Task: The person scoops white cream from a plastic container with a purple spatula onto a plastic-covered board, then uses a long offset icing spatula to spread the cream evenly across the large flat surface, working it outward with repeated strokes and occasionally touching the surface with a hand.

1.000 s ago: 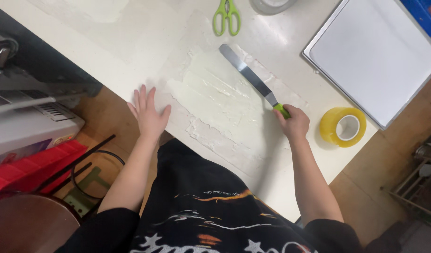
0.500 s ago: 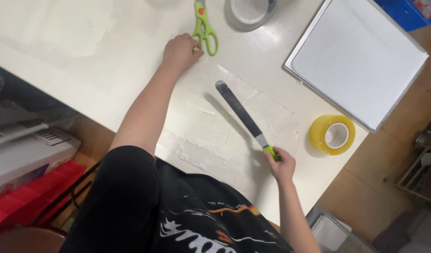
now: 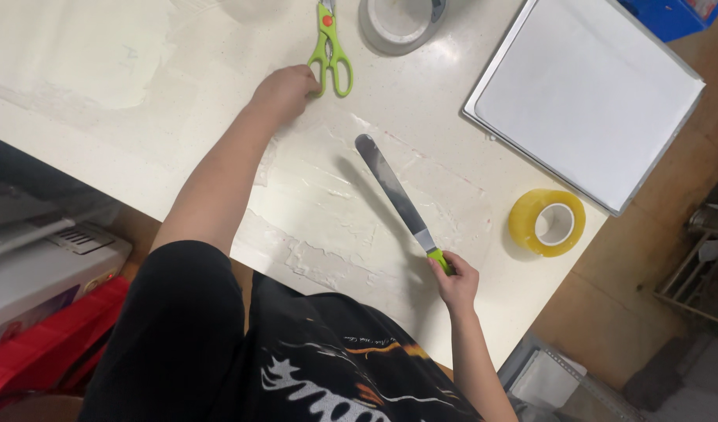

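Observation:
My right hand (image 3: pixel 455 282) grips the green handle of a long metal spatula (image 3: pixel 392 187), whose blade is held raised over a patch of white paste (image 3: pixel 328 227) spread on the pale table (image 3: pixel 101 101). My left hand (image 3: pixel 285 90) is stretched out across the table, fingers curled at the lower handle loop of green scissors (image 3: pixel 331 48), touching them. I cannot tell if it has a full grip on them.
A yellow tape roll (image 3: pixel 547 223) lies near the table's right edge. A large grey tape roll (image 3: pixel 400 21) sits beside the scissors. A white tray (image 3: pixel 585 94) fills the upper right. A red box (image 3: pixel 39 344) and a white machine (image 3: pixel 46 266) stand below the table's left.
My left arm reached from the table's near edge up to the scissors. My right hand with the spatula drew back toward me, and the blade now points up-left.

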`<move>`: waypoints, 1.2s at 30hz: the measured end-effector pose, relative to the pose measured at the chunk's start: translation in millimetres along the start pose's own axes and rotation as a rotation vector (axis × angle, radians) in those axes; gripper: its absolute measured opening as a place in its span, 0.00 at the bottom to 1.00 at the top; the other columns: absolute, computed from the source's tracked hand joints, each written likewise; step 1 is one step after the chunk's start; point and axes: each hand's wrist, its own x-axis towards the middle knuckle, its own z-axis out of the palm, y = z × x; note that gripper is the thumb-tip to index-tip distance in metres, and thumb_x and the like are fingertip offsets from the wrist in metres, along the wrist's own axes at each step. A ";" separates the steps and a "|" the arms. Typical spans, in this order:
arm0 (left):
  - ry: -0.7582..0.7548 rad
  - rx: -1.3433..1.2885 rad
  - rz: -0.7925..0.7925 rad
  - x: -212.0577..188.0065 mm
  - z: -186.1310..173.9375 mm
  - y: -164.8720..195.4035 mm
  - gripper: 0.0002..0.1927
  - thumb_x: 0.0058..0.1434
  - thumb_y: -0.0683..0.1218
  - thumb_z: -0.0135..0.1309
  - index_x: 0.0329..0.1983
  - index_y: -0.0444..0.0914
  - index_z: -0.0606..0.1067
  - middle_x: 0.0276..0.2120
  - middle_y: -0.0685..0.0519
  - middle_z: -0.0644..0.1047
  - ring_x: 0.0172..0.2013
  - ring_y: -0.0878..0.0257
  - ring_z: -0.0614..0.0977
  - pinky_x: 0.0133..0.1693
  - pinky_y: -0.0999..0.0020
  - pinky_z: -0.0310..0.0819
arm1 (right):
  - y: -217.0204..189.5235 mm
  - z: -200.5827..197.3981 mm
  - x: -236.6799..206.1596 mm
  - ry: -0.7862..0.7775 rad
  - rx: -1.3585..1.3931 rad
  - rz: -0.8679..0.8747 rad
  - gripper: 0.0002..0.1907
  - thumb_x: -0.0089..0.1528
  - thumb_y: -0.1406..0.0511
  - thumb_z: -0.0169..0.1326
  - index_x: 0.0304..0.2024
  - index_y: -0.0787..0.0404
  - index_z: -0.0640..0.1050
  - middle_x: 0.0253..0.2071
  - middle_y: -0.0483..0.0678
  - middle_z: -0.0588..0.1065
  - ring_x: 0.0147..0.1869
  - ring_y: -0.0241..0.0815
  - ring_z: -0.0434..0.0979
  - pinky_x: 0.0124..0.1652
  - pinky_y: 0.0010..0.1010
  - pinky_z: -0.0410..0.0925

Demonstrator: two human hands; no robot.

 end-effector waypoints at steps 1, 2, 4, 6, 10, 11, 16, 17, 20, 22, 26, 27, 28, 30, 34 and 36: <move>0.021 -0.021 0.023 0.8 -3.1 1.4 0.17 0.58 0.35 0.55 0.47 0.43 0.84 0.49 0.53 0.78 0.48 0.50 0.80 0.49 0.56 0.74 | -1.1 -1.2 0.1 -0.002 0.002 0.008 0.17 0.57 0.62 0.69 0.44 0.66 0.83 0.30 0.45 0.80 0.32 0.32 0.74 0.35 0.23 0.68; 0.127 -0.110 0.007 -2.6 -5.7 2.4 0.14 0.60 0.36 0.56 0.47 0.41 0.83 0.49 0.51 0.78 0.47 0.50 0.80 0.49 0.57 0.75 | -2.1 -2.6 -0.7 -0.002 -0.007 0.021 0.18 0.56 0.61 0.69 0.44 0.65 0.83 0.30 0.46 0.80 0.32 0.32 0.74 0.35 0.24 0.68; 0.340 -0.286 -0.023 -18.9 -9.2 2.8 0.09 0.63 0.39 0.58 0.46 0.36 0.81 0.49 0.48 0.79 0.46 0.48 0.80 0.48 0.58 0.75 | -5.1 -6.4 -0.7 -0.003 -0.023 0.045 0.19 0.56 0.60 0.69 0.44 0.65 0.84 0.29 0.47 0.79 0.31 0.34 0.73 0.34 0.26 0.67; 0.426 -0.422 -0.193 -39.7 -7.3 3.2 0.04 0.65 0.41 0.58 0.41 0.35 0.78 0.43 0.47 0.79 0.43 0.51 0.82 0.45 0.61 0.78 | -9.4 -11.9 3.7 0.016 -0.129 0.015 0.21 0.56 0.57 0.69 0.44 0.64 0.84 0.29 0.49 0.80 0.31 0.36 0.75 0.35 0.27 0.69; 0.555 -0.438 -0.318 -129.1 13.0 1.2 0.10 0.73 0.44 0.50 0.37 0.33 0.75 0.33 0.44 0.78 0.36 0.51 0.81 0.41 0.60 0.75 | -25.0 -15.6 24.8 0.010 -0.192 -0.031 0.23 0.56 0.53 0.68 0.44 0.64 0.84 0.31 0.51 0.81 0.32 0.38 0.79 0.36 0.29 0.70; 0.506 -0.463 -0.445 -156.9 22.3 4.0 0.15 0.76 0.47 0.47 0.36 0.34 0.74 0.30 0.45 0.77 0.33 0.51 0.80 0.38 0.60 0.73 | -30.5 -12.4 30.1 -0.003 -0.208 -0.040 0.23 0.56 0.53 0.68 0.44 0.63 0.84 0.31 0.51 0.81 0.32 0.40 0.79 0.36 0.30 0.70; 0.457 -0.425 -0.662 -270.1 66.8 24.2 0.20 0.74 0.51 0.47 0.31 0.32 0.74 0.27 0.43 0.77 0.30 0.50 0.79 0.36 0.59 0.71 | -58.4 15.5 50.4 -0.070 -0.314 -0.081 0.22 0.56 0.51 0.67 0.43 0.59 0.85 0.30 0.52 0.81 0.32 0.48 0.81 0.36 0.34 0.71; 0.453 -0.418 -0.729 -283.8 73.2 26.5 0.21 0.74 0.52 0.47 0.30 0.32 0.75 0.26 0.43 0.77 0.30 0.50 0.79 0.37 0.59 0.71 | -61.6 19.8 54.3 -0.056 -0.349 -0.137 0.22 0.56 0.50 0.67 0.43 0.59 0.85 0.32 0.53 0.81 0.34 0.50 0.81 0.37 0.35 0.71; 0.542 -0.490 -0.682 -304.7 85.0 24.0 0.20 0.76 0.50 0.45 0.31 0.33 0.76 0.31 0.44 0.79 0.33 0.53 0.80 0.40 0.62 0.73 | -62.3 26.2 59.9 -0.019 -0.429 -0.231 0.22 0.57 0.49 0.66 0.44 0.57 0.85 0.35 0.53 0.82 0.38 0.54 0.81 0.39 0.38 0.72; 0.587 -0.502 -0.619 -306.4 88.8 18.7 0.17 0.75 0.49 0.47 0.35 0.33 0.76 0.33 0.45 0.79 0.34 0.55 0.80 0.41 0.63 0.73 | -56.7 21.2 61.2 0.014 -0.435 -0.194 0.23 0.57 0.48 0.65 0.45 0.56 0.85 0.36 0.53 0.82 0.39 0.55 0.82 0.40 0.39 0.72; 0.598 -0.556 -0.626 -300.1 93.5 11.7 0.12 0.70 0.48 0.51 0.41 0.33 0.75 0.35 0.47 0.80 0.36 0.59 0.81 0.41 0.66 0.74 | -39.9 0.1 51.0 0.113 -0.381 -0.178 0.22 0.59 0.49 0.65 0.46 0.57 0.84 0.36 0.53 0.81 0.39 0.53 0.81 0.40 0.37 0.72; 0.611 -0.603 -0.621 -298.7 93.2 10.1 0.11 0.70 0.47 0.51 0.42 0.33 0.75 0.36 0.48 0.80 0.37 0.61 0.81 0.42 0.67 0.75 | -36.8 -5.2 48.9 0.126 -0.362 -0.159 0.22 0.59 0.49 0.65 0.46 0.57 0.84 0.35 0.52 0.81 0.38 0.52 0.81 0.40 0.37 0.72; 0.598 -0.616 -0.635 -298.1 92.3 8.6 0.11 0.70 0.47 0.51 0.41 0.33 0.75 0.36 0.49 0.81 0.36 0.62 0.81 0.41 0.68 0.74 | -34.4 -8.9 46.9 0.140 -0.340 -0.141 0.22 0.59 0.49 0.65 0.47 0.57 0.84 0.35 0.52 0.81 0.37 0.51 0.81 0.40 0.37 0.72; 0.565 -0.643 -0.662 -297.2 90.6 6.5 0.11 0.71 0.48 0.50 0.39 0.34 0.74 0.36 0.51 0.82 0.36 0.64 0.81 0.40 0.69 0.73 | -29.4 -13.0 38.5 0.134 -0.262 -0.134 0.24 0.58 0.49 0.65 0.47 0.58 0.82 0.35 0.51 0.81 0.36 0.49 0.82 0.40 0.35 0.72; 0.518 -0.504 -0.639 -302.6 87.7 7.7 0.17 0.74 0.49 0.50 0.32 0.33 0.77 0.34 0.50 0.80 0.34 0.63 0.79 0.40 0.69 0.73 | -16.4 -4.7 15.4 0.038 -0.323 -0.201 0.21 0.59 0.50 0.65 0.46 0.57 0.84 0.35 0.53 0.81 0.36 0.51 0.81 0.39 0.36 0.72; 0.498 -0.587 -0.708 -303.2 87.3 9.0 0.20 0.75 0.50 0.47 0.29 0.34 0.76 0.34 0.52 0.80 0.33 0.63 0.79 0.40 0.69 0.73 | -9.1 0.0 8.1 0.012 -0.358 -0.127 0.21 0.59 0.50 0.65 0.44 0.57 0.84 0.34 0.52 0.82 0.35 0.51 0.81 0.39 0.36 0.71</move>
